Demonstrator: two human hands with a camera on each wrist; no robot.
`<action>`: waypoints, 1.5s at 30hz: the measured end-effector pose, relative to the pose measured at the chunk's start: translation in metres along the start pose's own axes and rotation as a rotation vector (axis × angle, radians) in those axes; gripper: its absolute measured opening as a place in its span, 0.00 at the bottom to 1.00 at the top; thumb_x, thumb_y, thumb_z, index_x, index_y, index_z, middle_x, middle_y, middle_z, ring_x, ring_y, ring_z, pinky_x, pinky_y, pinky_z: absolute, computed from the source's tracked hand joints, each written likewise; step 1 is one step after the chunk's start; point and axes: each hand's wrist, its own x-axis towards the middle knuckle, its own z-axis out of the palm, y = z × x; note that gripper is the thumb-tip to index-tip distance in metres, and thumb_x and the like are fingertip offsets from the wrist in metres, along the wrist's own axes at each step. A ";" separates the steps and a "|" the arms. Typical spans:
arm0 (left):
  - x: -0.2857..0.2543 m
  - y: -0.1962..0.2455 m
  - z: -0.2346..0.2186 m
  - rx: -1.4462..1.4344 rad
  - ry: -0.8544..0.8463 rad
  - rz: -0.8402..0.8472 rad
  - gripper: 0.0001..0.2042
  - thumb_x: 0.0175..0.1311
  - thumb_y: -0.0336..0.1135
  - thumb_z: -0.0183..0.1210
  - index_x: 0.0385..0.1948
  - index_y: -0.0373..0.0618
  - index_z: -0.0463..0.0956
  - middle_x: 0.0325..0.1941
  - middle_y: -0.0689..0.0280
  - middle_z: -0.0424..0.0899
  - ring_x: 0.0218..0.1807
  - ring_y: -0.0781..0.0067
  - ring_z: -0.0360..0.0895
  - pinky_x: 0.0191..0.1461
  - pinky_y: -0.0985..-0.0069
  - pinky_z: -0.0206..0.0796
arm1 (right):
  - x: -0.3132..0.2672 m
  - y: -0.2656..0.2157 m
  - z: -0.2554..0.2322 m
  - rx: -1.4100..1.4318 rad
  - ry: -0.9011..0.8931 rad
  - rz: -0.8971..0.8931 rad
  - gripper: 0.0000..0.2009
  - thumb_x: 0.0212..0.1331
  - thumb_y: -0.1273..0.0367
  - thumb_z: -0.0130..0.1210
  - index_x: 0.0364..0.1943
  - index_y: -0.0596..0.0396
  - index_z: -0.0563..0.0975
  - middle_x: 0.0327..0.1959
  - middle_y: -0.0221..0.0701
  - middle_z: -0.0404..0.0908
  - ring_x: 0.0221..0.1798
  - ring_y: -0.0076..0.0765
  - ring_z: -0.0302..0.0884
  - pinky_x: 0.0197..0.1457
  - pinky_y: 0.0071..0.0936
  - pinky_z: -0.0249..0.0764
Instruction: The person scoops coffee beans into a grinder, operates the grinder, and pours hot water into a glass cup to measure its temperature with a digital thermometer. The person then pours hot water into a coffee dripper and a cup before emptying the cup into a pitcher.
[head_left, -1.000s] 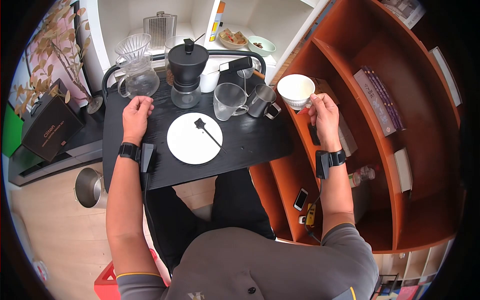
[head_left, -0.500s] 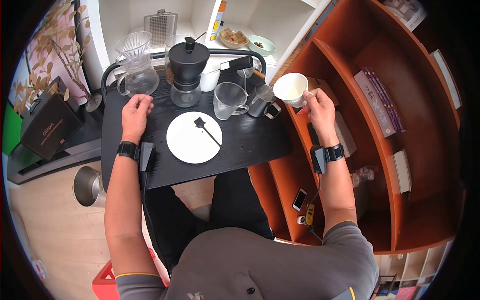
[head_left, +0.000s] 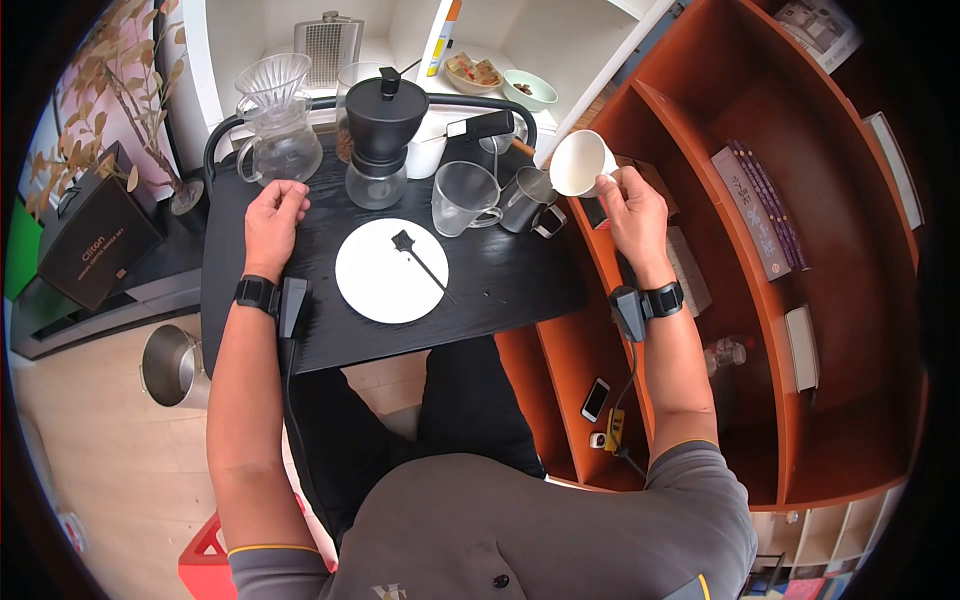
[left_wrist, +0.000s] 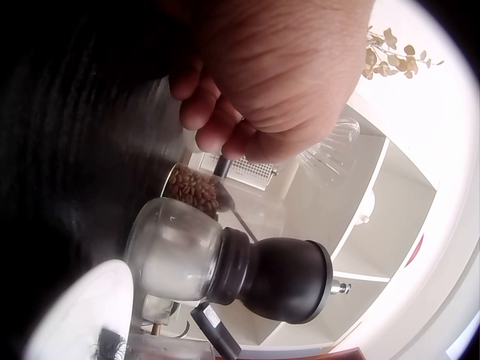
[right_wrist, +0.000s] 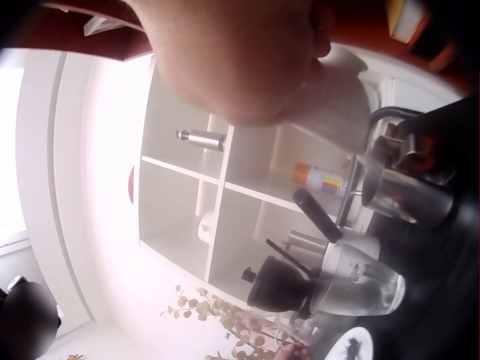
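Note:
In the head view the right hand (head_left: 636,222) pinches a white cup (head_left: 578,164) by its near right side, holding it tilted beyond the table's right edge. The cup looks blurred below that hand in the right wrist view (right_wrist: 334,101). The left hand (head_left: 273,226) rests at the table's left side with loosely curled fingers and holds nothing. Just beyond it stands a glass server (head_left: 283,155) with a clear dripper (head_left: 272,82). A white plate (head_left: 385,290) bearing a black brush (head_left: 428,264) lies between the hands.
A black grinder (head_left: 385,115), a glass cup (head_left: 464,196) and a metal pitcher (head_left: 521,205) stand along the back of the black table (head_left: 340,345). An orange-brown shelf (head_left: 790,400) is at the right. A metal bucket (head_left: 172,367) stands on the floor at the left.
The right hand has moved slightly left and upward with the cup, whose opening has tipped further to the left. The left hand has stayed nearly in place.

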 end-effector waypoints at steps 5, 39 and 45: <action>0.001 -0.002 0.000 -0.017 -0.005 0.008 0.10 0.71 0.39 0.59 0.37 0.42 0.81 0.30 0.72 0.82 0.30 0.86 0.72 0.36 0.85 0.65 | -0.001 -0.007 0.000 -0.138 0.016 -0.156 0.11 0.63 0.61 0.60 0.32 0.55 0.77 0.27 0.40 0.80 0.32 0.53 0.79 0.34 0.44 0.74; 0.001 0.001 0.000 0.045 0.006 -0.005 0.10 0.70 0.38 0.59 0.38 0.41 0.82 0.31 0.71 0.83 0.31 0.85 0.74 0.37 0.85 0.67 | -0.117 -0.137 0.091 1.463 -0.369 0.476 0.12 0.74 0.62 0.51 0.35 0.53 0.75 0.24 0.27 0.78 0.21 0.18 0.70 0.25 0.16 0.68; 0.001 0.001 0.002 -0.008 0.021 -0.002 0.09 0.68 0.35 0.60 0.36 0.38 0.83 0.29 0.69 0.84 0.30 0.84 0.76 0.37 0.83 0.69 | -0.126 -0.149 0.111 1.508 -0.428 0.522 0.14 0.75 0.59 0.49 0.36 0.53 0.76 0.26 0.27 0.79 0.23 0.17 0.72 0.26 0.16 0.69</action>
